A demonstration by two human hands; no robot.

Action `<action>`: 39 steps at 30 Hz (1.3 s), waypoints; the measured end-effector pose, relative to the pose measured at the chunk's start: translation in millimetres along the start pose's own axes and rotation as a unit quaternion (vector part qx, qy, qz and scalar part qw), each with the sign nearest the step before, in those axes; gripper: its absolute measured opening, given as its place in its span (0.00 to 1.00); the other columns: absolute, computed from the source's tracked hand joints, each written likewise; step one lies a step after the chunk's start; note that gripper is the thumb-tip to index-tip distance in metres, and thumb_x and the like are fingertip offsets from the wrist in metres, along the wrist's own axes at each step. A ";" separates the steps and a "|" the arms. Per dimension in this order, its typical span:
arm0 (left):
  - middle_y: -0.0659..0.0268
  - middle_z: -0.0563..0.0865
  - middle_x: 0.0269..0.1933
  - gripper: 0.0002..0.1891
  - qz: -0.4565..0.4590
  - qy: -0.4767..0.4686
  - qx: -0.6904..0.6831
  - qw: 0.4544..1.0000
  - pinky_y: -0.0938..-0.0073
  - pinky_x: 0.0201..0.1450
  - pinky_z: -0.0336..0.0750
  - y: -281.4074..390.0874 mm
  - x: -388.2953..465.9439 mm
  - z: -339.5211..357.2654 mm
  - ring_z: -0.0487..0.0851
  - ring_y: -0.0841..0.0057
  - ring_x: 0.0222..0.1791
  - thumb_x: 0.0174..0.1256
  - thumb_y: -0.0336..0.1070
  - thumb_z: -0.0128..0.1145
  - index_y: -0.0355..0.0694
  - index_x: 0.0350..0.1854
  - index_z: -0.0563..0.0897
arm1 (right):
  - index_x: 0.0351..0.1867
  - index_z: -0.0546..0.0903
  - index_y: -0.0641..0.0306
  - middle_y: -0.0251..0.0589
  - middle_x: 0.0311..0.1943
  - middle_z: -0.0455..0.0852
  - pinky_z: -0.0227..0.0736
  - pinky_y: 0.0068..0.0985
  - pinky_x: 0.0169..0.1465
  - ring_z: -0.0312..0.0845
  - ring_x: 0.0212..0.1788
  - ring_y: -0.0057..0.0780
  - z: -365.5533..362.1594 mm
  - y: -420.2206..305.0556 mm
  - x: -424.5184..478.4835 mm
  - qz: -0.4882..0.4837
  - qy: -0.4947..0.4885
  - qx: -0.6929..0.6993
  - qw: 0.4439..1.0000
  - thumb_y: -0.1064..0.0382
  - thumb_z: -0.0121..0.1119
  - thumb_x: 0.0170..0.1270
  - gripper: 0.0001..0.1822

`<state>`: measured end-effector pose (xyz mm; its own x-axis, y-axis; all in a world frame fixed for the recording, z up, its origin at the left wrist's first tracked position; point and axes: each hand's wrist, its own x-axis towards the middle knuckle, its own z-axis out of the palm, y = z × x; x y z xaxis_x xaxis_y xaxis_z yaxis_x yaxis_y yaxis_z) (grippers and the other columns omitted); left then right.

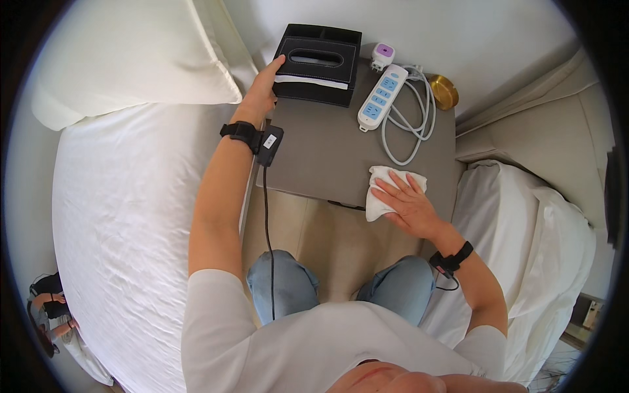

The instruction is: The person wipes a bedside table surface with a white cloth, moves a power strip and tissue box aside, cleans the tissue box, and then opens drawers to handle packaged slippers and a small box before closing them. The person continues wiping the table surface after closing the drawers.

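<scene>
My right hand (410, 204) lies spread flat on a folded white cloth (378, 204) at the front right edge of a grey-brown nightstand (314, 147). At the back left, my left hand (270, 81) grips the left side of a black leather tissue box organizer (317, 64), its thumb on the top edge and its other fingers partly hidden. A white strip shows along the organizer's front, under the lid. A white power strip (382, 98) with blue sockets lies right of the organizer, its grey cable (405, 159) coiled beside it.
A white plug adapter (382, 56) and a round gold-coloured metal dish (443, 92) stand near the wall. Beds with white bedding (123, 196) flank the nightstand. A black cable (268, 221) hangs from my left wrist device. Another person (46, 309) is at the far left.
</scene>
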<state>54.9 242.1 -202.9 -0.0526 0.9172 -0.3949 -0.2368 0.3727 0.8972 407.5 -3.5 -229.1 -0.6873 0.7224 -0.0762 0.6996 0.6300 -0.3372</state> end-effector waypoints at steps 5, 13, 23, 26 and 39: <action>0.60 0.77 0.70 0.36 -0.007 -0.024 0.023 0.999 0.57 0.73 0.56 -5.9 13.0 -7.6 0.70 0.64 0.70 0.64 0.62 0.65 0.42 0.67 0.78 | 0.78 0.64 0.43 0.33 0.80 0.58 0.43 0.53 0.80 0.45 0.83 0.44 0.7 0.1 1.4 -0.004 -0.008 -0.002 1.000 0.59 0.62 0.66 0.38; 0.61 0.83 0.61 0.31 0.015 -0.012 0.027 0.999 0.67 0.61 0.70 -13.1 32.8 -17.2 0.78 0.66 0.60 0.67 0.59 0.65 0.40 0.62 0.80 | 0.78 0.64 0.45 0.35 0.80 0.59 0.41 0.54 0.80 0.45 0.83 0.46 -4.0 -3.1 0.0 -0.006 -0.001 0.014 1.000 0.60 0.62 0.66 0.38; 0.55 0.85 0.50 0.15 0.363 -0.184 0.371 0.835 0.63 0.53 0.76 -17.4 -100.2 98.1 0.83 0.60 0.46 0.68 0.39 0.60 0.38 0.51 0.86 | 0.78 0.64 0.46 0.34 0.80 0.60 0.40 0.53 0.80 0.46 0.82 0.45 -1.2 0.2 -8.1 -0.018 0.031 0.018 0.999 0.57 0.59 0.69 0.36; 0.47 0.81 0.61 0.22 0.358 -0.304 0.459 0.754 0.60 0.65 0.72 -64.2 -87.5 147.6 0.79 0.51 0.61 0.73 0.42 0.54 0.36 0.64 0.78 | 0.78 0.64 0.43 0.31 0.80 0.60 0.40 0.51 0.81 0.46 0.82 0.43 4.8 4.4 -5.4 -0.031 0.049 0.010 0.998 0.55 0.57 0.72 0.34; 0.54 0.85 0.47 0.13 0.416 -0.353 0.579 0.606 0.55 0.58 0.72 -105.2 -78.0 162.6 0.80 0.51 0.52 0.76 0.40 0.49 0.38 0.47 0.83 | 0.78 0.63 0.43 0.33 0.79 0.61 0.41 0.52 0.81 0.48 0.82 0.42 19.1 12.9 -13.7 -0.050 0.100 0.020 0.994 0.53 0.56 0.73 0.33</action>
<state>241.7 154.2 -234.4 0.8380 0.5354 0.1051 0.4481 -0.7852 0.4274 422.2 -10.7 -250.3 -0.6981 0.7009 0.1463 0.6184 0.6932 -0.3702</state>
